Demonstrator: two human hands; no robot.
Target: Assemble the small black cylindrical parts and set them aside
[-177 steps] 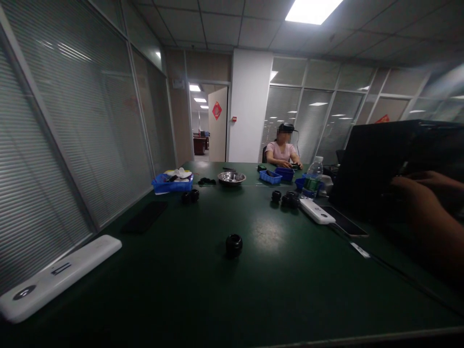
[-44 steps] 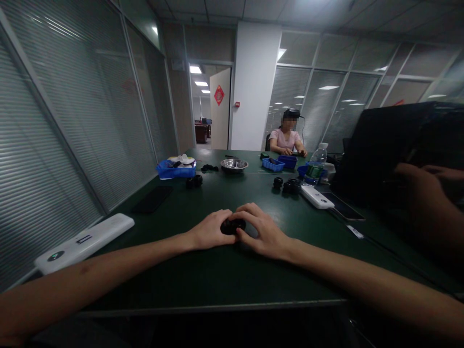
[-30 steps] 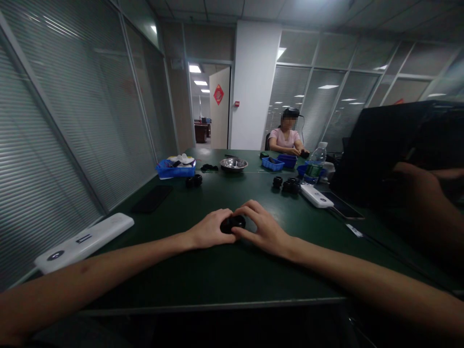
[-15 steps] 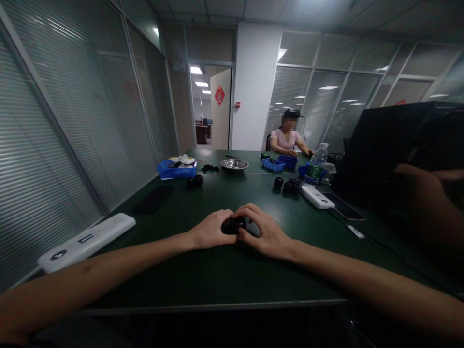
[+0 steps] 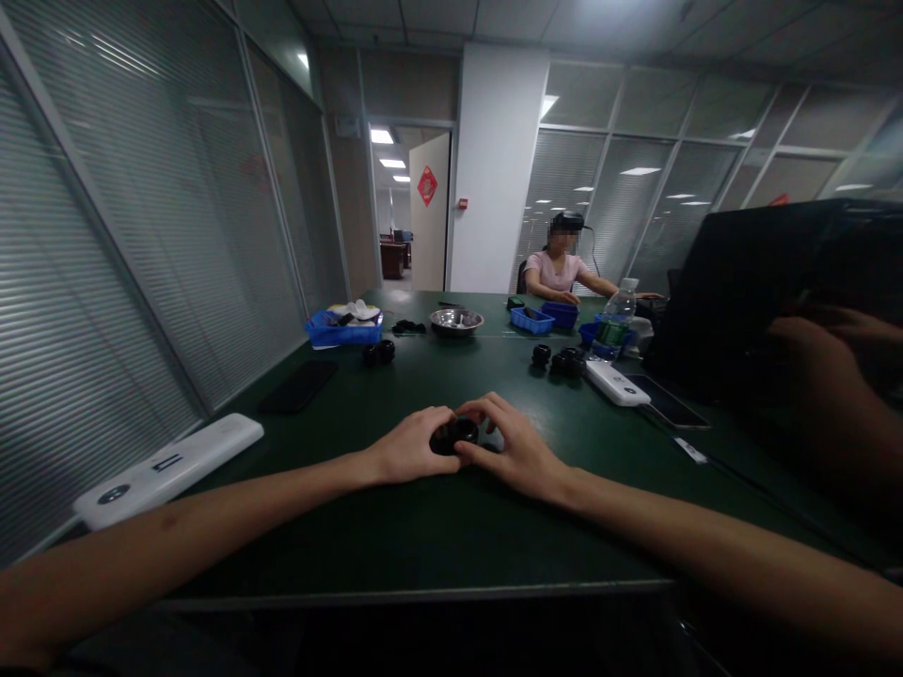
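Observation:
Just above the green table, in front of me, sits a small black round part (image 5: 465, 431) with a ring-like, glossy top. My left hand (image 5: 410, 445) curls round its left side, thumb low and fingers behind. From the right, my right hand (image 5: 518, 449) closes on the same part with its thumb at the front and fingertips at the back edge. Much of the part is hidden by my fingers, so its exact kind cannot be made out. Similar black round parts stand farther off, a pair (image 5: 379, 353) to the left and several (image 5: 566, 360) to the right.
A steel bowl (image 5: 457, 323) stands mid-table, a blue basket (image 5: 344, 333) at the back left. White power banks (image 5: 169, 470) and a phone (image 5: 297, 387) flank me. Right are a bottle (image 5: 615, 322), blue trays (image 5: 531, 322) and a dark monitor (image 5: 740, 282). A co-worker (image 5: 557, 268) sits opposite; another person's arm (image 5: 822, 376) shows.
My right fingers have shifted slightly on the black part, and its ring-like top shows more now. My left hand has barely moved. The co-worker opposite has stretched an arm out toward the right.

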